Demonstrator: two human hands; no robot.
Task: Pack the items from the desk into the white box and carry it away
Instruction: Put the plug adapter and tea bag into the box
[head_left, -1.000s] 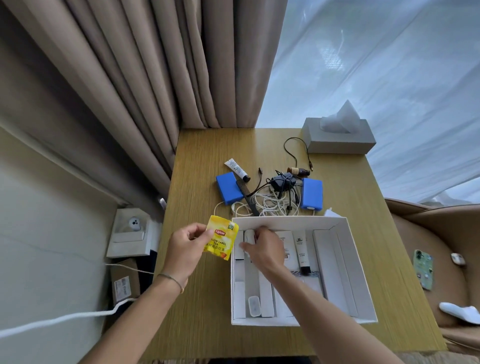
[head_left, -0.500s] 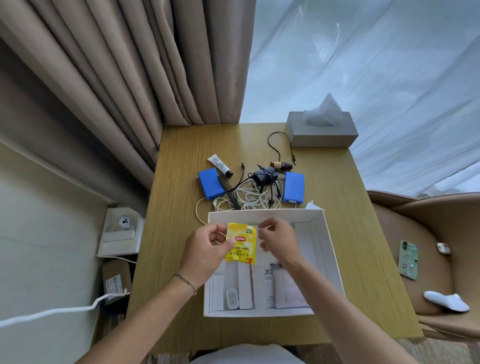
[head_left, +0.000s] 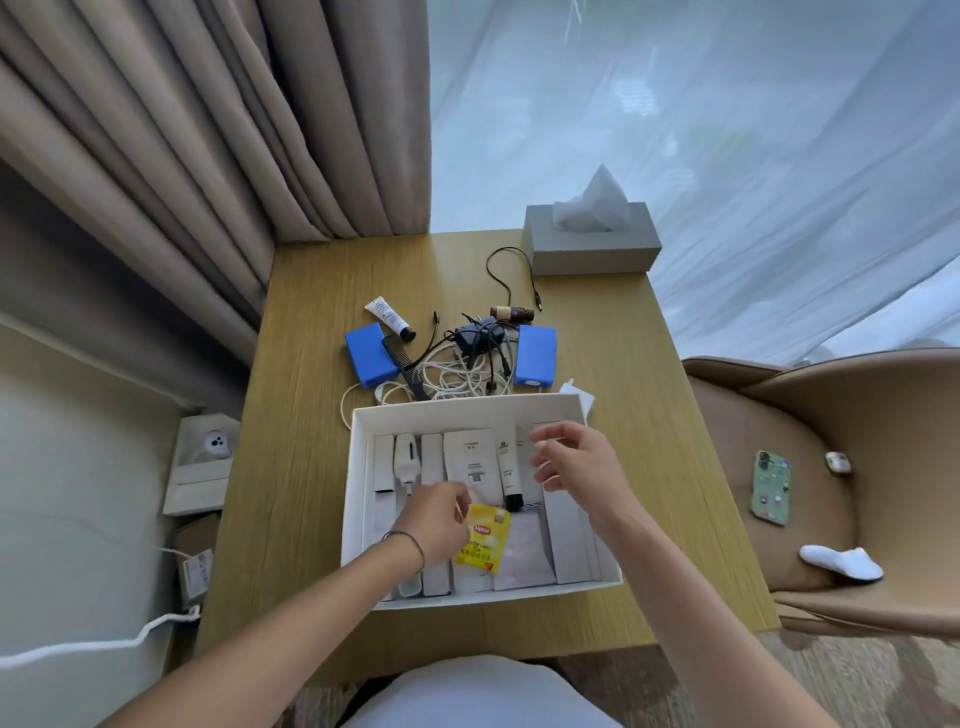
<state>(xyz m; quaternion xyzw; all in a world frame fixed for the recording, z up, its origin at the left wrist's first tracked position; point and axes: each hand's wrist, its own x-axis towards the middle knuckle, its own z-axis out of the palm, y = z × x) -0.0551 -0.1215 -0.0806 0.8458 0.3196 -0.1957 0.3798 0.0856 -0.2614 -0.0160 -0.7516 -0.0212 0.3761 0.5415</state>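
The white box (head_left: 462, 407) stands open on the wooden desk (head_left: 306, 467), with white packets and tubes laid side by side inside. My left hand (head_left: 434, 527) pinches the top left corner of a yellow Lipton tea packet (head_left: 484, 543) that rests low in the box. Above the box's right half hovers my right hand (head_left: 579, 465), fingers spread and holding nothing. Behind the box lie two blue cases (head_left: 369, 356) (head_left: 535, 356), a black comb (head_left: 405, 366), a white tube (head_left: 388, 315), a brown bottle (head_left: 511, 313), a black charger (head_left: 475, 333) and tangled white cables (head_left: 447, 379).
A grey tissue box (head_left: 592, 244) sits at the desk's far right corner, a black cable (head_left: 506, 270) beside it. A tan armchair (head_left: 852, 415) on the right holds a phone (head_left: 771, 488) and a white sock (head_left: 841, 564). Curtains hang behind the desk.
My left hand has lowered the tea packet into the box's near middle. My right hand let go of the packet and rose toward the box's far right, fingers apart.
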